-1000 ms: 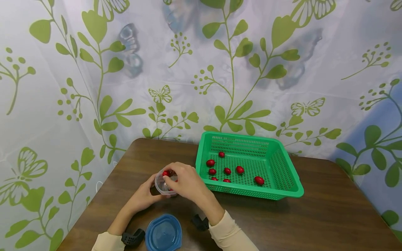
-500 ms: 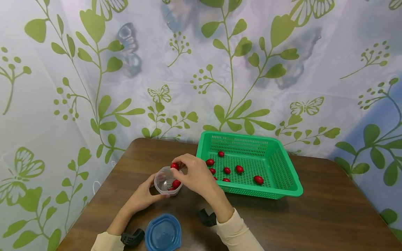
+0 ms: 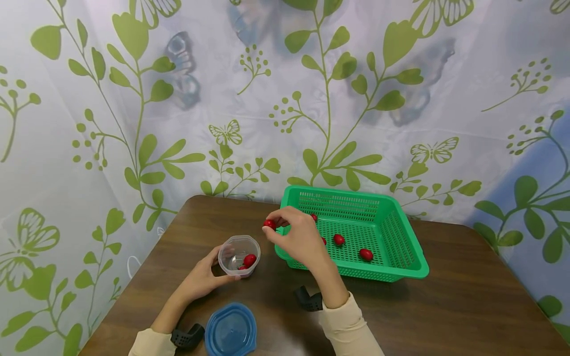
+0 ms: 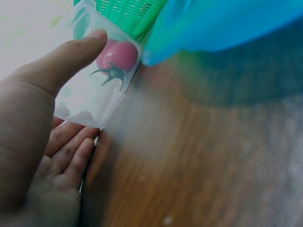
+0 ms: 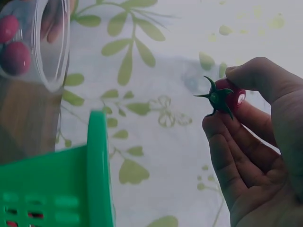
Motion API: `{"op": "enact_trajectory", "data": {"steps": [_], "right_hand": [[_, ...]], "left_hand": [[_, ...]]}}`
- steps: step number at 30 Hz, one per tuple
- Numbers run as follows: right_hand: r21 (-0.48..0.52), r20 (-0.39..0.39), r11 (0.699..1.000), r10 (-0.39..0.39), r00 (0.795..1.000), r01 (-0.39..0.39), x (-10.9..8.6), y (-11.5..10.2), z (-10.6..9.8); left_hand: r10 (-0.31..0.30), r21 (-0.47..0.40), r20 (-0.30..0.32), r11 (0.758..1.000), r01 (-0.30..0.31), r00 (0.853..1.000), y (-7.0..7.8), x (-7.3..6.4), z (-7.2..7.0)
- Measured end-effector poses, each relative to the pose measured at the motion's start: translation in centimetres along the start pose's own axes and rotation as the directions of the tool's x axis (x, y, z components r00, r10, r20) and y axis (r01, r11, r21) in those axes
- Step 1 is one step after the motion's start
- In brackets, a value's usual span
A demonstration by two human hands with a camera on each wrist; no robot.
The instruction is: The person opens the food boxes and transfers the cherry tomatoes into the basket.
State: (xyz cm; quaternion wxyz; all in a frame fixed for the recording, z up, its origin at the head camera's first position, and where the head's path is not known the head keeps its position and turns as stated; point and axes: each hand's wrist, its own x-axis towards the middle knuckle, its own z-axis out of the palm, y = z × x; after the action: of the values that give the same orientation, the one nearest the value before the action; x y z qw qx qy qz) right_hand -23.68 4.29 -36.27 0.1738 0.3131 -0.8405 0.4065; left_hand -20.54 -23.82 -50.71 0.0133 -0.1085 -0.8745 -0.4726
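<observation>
My left hand (image 3: 202,279) holds a clear plastic container (image 3: 228,251) on the table, thumb on the near side. Cherry tomatoes (image 4: 121,57) lie inside it, one with a green calyx. Between thumb and fingertips, my right hand (image 3: 299,238) pinches a red cherry tomato (image 3: 269,224). That raised tomato stands between the container and the green basket (image 3: 352,193), over the basket's left edge. In the right wrist view the tomato's green calyx (image 5: 215,97) faces away from the palm. The hand hides part of the basket and some tomatoes there.
Several cherry tomatoes (image 3: 366,254) are spread over the basket's floor. A blue lid (image 3: 231,330) lies on the brown table (image 3: 467,296) near its front, beside the left wrist's black band (image 3: 188,337). A patterned cloth (image 3: 249,99) hangs behind the table.
My right hand has lifted a cherry tomato out of the container and moved it up and right toward the basket. The left hand and container have stayed in place.
</observation>
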Motion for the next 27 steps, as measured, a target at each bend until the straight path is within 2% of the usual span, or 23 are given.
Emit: {"op": "enact_trajectory", "data": {"steps": [5,18,27], "right_hand": [[0.018,-0.038,1.000,0.011,0.999,-0.010,0.1,1.3,-1.1],[-0.011,-0.123,0.997,0.076,0.989,-0.078,-0.1,4.0,-3.5],[-0.001,-0.105,0.986,0.166,0.980,-0.168,-0.4,5.8,-4.8]], "left_hand": [[0.010,-0.002,-0.002,1.000,-0.010,1.000,0.0,0.0,0.0],[0.015,-0.010,0.000,1.000,-0.015,1.000,-0.2,0.0,0.0],[0.014,-0.015,0.002,1.000,-0.014,1.000,-0.2,0.1,-0.1]]}}
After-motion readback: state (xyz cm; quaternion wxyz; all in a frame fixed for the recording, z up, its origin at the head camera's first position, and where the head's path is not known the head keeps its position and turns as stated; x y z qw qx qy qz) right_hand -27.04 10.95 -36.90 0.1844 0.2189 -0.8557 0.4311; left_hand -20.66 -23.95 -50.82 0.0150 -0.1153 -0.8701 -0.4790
